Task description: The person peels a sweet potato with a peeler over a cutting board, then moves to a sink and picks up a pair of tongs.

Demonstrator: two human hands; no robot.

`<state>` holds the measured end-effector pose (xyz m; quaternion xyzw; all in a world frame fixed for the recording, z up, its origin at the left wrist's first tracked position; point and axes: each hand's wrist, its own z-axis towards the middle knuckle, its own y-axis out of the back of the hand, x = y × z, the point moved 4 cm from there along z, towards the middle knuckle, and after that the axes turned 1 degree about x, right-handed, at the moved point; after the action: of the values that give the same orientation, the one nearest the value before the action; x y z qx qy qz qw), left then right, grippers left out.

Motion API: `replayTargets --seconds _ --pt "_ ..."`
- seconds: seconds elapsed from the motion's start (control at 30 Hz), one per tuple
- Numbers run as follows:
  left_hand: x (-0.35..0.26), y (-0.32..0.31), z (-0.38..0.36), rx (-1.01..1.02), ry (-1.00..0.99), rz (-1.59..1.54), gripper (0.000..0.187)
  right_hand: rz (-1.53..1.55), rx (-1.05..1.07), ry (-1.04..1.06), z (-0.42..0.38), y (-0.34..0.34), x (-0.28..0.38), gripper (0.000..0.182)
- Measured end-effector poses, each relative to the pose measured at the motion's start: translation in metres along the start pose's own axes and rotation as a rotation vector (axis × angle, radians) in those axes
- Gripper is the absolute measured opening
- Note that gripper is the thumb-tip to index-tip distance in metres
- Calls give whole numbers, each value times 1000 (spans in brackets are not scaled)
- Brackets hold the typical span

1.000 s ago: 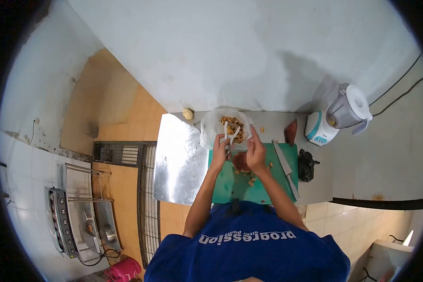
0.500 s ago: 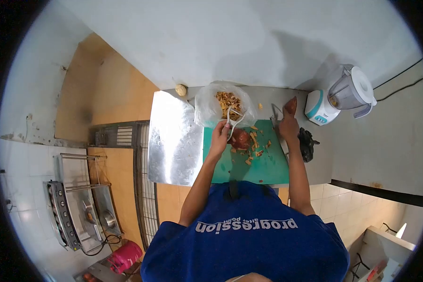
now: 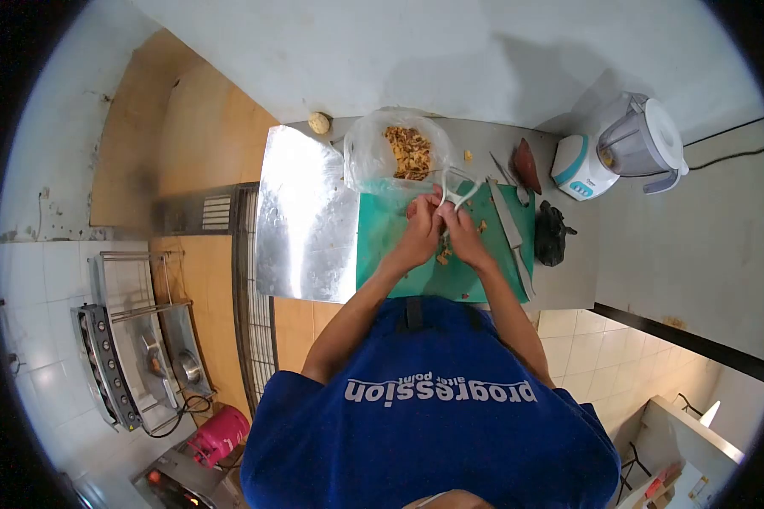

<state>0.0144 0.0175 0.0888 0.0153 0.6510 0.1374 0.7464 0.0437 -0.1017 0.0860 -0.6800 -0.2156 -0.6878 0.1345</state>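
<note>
My left hand (image 3: 419, 239) and my right hand (image 3: 464, 237) meet above the green cutting board (image 3: 382, 246). Both are closed at the lower end of a white peeler (image 3: 460, 197), whose looped frame points away from me. A reddish peeled piece (image 3: 412, 208) shows partly beneath my left hand. Peel scraps (image 3: 443, 254) lie on the board by my hands. Just beyond is a clear plastic bag (image 3: 365, 157) with yellow-brown peelings (image 3: 409, 153) in it. A large knife (image 3: 507, 216) rests along the board's right side.
Right of the board are a red-skinned tuber (image 3: 525, 165), a smaller blade (image 3: 501, 168) and a black plastic bag (image 3: 551, 235). A blender (image 3: 628, 153) stands further right by the wall. A pale round item (image 3: 319, 123) sits at the back left of the metal counter (image 3: 306, 220).
My right hand has let go of the red-skinned tuber at the right and come back to my left hand at the peeler. The large knife is now uncovered. The whole view has shifted slightly.
</note>
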Motion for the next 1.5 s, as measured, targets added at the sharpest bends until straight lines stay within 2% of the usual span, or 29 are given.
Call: replayTargets --seconds 0.03,0.07,0.1,0.17,0.2,0.23,0.27,0.3,0.37,0.43,0.5,0.53,0.57,0.6,0.67,0.7,0.77,0.8,0.87,0.97,1.0,1.07,1.1,1.17,1.2,1.27,1.43,1.5 --pt "-5 -4 -3 80 -159 161 20 52 -75 -50 0 3 0 47" --pt "0 -2 -5 197 -82 168 16 103 -150 -95 1 6 1 48" --pt "3 3 -6 193 -84 169 16 103 -147 -92 2 9 9 48" --pt "9 17 -9 23 -177 155 24 216 -267 94 -1 25 31 47" --pt "6 23 -10 23 -179 154 24 170 -305 -33 -8 34 24 47" --pt "1 26 -10 63 -220 360 37 170 -306 -31 -14 42 19 47" --pt "-4 28 -9 101 -260 567 50 -164 -274 -10 -20 47 17 48" --pt "1 32 -8 97 -265 567 50 -499 -238 14 -26 46 14 49" --pt "24 25 -2 339 -246 459 76 -451 -176 -40 -43 39 -1 50" --pt "35 25 5 328 -277 462 76 -405 -115 -95 -59 32 -26 51" --pt "35 25 10 323 -303 466 76 -504 -46 52 -69 23 -35 50" --pt "39 27 14 332 -175 359 72 -506 -49 56 -71 23 -33 50" --pt "43 28 15 342 -46 250 67 -486 -27 -62 -74 23 -35 50" --pt "39 28 15 346 -48 248 67 -465 -4 -182 -77 23 -31 51" --pt "32 27 14 420 -42 288 50 -483 -23 -178 -75 21 -22 52" --pt "36 24 12 422 -40 289 50 -500 -33 -174 -75 21 -22 53" --pt "43 18 11 300 13 90 31 -523 -22 -146 -72 17 -23 54" --pt "52 13 11 298 13 94 31 -550 -13 -118 -69 15 -24 55" --pt "65 9 11 139 -175 59 30 -591 -1 -103 -66 11 -25 56" --pt "77 7 14 36 -72 -60 26 -684 -28 -16 -62 6 -29 59" --pt "73 7 13 35 -72 -60 26 -733 -66 54 -61 4 -27 60" --pt "65 13 10 -125 -117 -23 23 -850 -10 19 -63 3 -31 59" --pt "68 13 10 -125 -117 -23 23 -965 47 -18 -65 2 -37 59" --pt "79 14 9 -79 10 -127 20 -913 10 55 -79 5 -46 57" --pt "78 14 12 -80 6 -120 20 -861 -25 131 -81 6 -45 55" --pt "71 11 11 -176 -116 22 13 -838 -34 110 -87 10 -51 54" --pt "63 7 5 -216 -15 -83 16 -891 -77 87 -69 6 -34 55" --pt "64 9 4 -249 2 -90 19 -956 -80 183 -63 -1 -38 56"
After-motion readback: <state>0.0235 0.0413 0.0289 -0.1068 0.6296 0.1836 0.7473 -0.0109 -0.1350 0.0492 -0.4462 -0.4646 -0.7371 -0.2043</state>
